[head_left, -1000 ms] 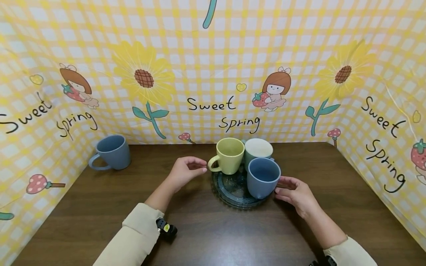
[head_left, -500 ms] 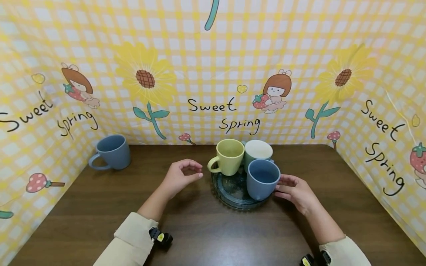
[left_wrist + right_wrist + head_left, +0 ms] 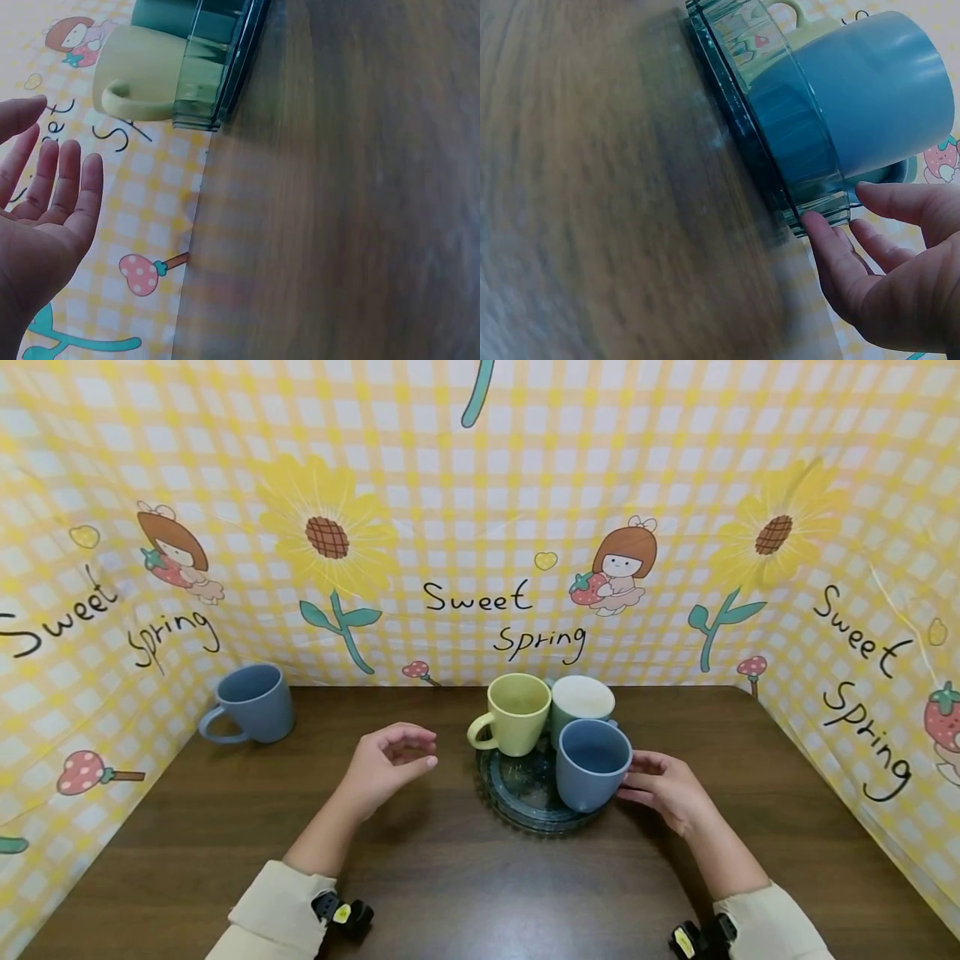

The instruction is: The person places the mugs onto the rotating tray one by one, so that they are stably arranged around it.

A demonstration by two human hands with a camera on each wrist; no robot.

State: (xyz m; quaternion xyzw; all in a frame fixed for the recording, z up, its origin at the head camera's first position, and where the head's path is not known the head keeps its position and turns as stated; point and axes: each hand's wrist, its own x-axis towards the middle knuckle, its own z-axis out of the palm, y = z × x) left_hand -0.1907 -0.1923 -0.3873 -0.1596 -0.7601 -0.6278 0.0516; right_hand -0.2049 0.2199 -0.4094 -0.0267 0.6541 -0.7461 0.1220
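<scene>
Mugs: four. Three stand on the round clear tray (image 3: 525, 789): one yellow-green mug (image 3: 517, 718), one pale green mug (image 3: 582, 697), one blue mug (image 3: 592, 768). A second blue mug (image 3: 257, 706) is well left of the tray. Trays: one. Tables: one table (image 3: 480, 893), beneath the tray. Hands: two, the left hand (image 3: 384, 767) left of the tray, the right hand (image 3: 670, 793) at its right.

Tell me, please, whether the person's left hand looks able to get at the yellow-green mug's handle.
Probably yes: the handle of the yellow-green mug juts toward the left hand, and nothing shows between them in the head view.
</scene>
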